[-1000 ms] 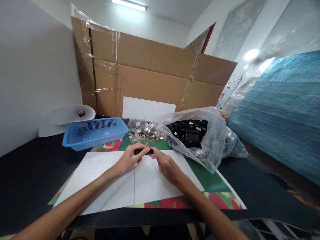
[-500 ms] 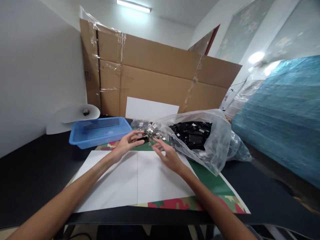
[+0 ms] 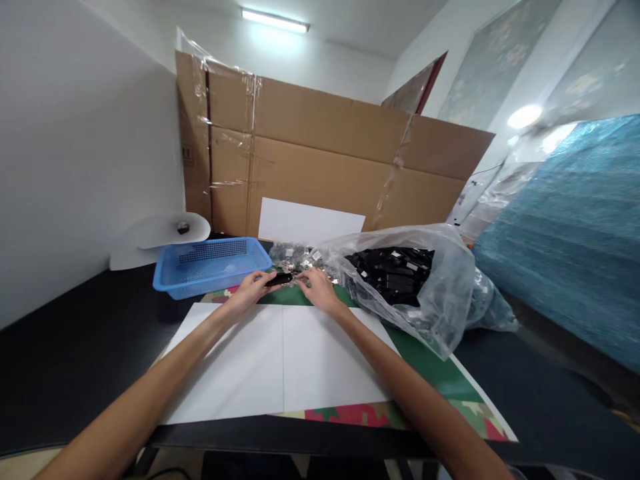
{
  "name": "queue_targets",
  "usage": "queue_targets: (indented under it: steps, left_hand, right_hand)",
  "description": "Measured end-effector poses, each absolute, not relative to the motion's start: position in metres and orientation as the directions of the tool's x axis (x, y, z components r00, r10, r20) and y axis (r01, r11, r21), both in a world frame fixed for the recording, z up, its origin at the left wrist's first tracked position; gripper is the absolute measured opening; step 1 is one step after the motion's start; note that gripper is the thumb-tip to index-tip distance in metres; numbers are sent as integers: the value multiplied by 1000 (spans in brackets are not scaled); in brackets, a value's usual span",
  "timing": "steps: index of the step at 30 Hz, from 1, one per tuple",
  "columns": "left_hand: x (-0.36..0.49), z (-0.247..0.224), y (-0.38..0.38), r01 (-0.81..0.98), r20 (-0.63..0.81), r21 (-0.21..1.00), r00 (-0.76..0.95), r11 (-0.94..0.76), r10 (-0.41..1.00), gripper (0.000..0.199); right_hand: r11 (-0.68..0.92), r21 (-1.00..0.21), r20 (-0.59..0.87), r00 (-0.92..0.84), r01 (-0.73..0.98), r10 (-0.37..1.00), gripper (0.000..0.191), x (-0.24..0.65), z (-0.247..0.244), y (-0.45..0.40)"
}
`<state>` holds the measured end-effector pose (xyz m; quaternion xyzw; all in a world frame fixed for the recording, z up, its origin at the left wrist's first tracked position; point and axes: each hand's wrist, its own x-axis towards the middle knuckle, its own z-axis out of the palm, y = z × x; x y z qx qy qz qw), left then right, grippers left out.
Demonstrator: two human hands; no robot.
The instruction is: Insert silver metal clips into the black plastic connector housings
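Observation:
My left hand (image 3: 251, 291) is closed on one end of a small black oblong plastic piece (image 3: 280, 279), which points right, above the far edge of the white sheets. My right hand (image 3: 319, 289) is just to the right of that piece, with thumb and fingers drawn together at a heap of small shiny metal parts (image 3: 327, 270). What its fingertips hold, if anything, is too small to make out. A large clear plastic bag (image 3: 440, 287) lies open on the right, and several black plastic pieces (image 3: 395, 273) fill it.
A blue plastic basket (image 3: 173, 288) stands at the back left. White sheets (image 3: 235, 373) lie over a green mat (image 3: 440, 373) on the black table (image 3: 540, 387). Behind them rises a tall cardboard panel (image 3: 325, 160) with a white card (image 3: 310, 220) against it.
My left hand has closed on the black piece and lifted it slightly. The fingers of my right hand have come together by the metal parts. The whole view has shifted a little.

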<state>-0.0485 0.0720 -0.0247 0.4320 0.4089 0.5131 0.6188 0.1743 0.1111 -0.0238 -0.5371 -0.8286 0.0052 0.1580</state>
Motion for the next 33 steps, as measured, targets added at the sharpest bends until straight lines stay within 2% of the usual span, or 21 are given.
queue_targets:
  steps: [3,8,12,15,19,25,28,33]
  left_hand:
    - [-49,-31,77,-283,-64,954,140,102,988,24]
    - [-48,-34,82,-253,14,967,160,27,987,25]
    - [-46,-34,80,-155,99,985,175,-72,980,27]
    - [-47,-34,77,-28,171,985,189,-169,967,26]
    - [-49,-30,69,128,317,931,184,-342,930,30]
    - [-36,-19,52,254,452,812,296,-525,842,19]
    - [-30,-16,45,266,478,769,364,-581,799,15]
    - [-27,-15,41,281,503,717,425,-638,752,19]
  right_hand:
    - [462,-149,230,-424,874,876,28,167,-22,107]
    - [508,-106,223,-477,855,850,24,158,-26,93]
    - [495,-135,263,-450,858,853,25,156,-29,87]
    - [478,-215,302,-407,852,862,25,160,-26,89]
    - [460,-399,358,-327,793,875,23,173,-18,86]
    - [449,-701,351,-280,554,894,32,195,4,51]
    - [427,-780,344,-256,457,903,37,201,14,33]
    - [380,-850,317,-223,364,922,38,204,24,21]
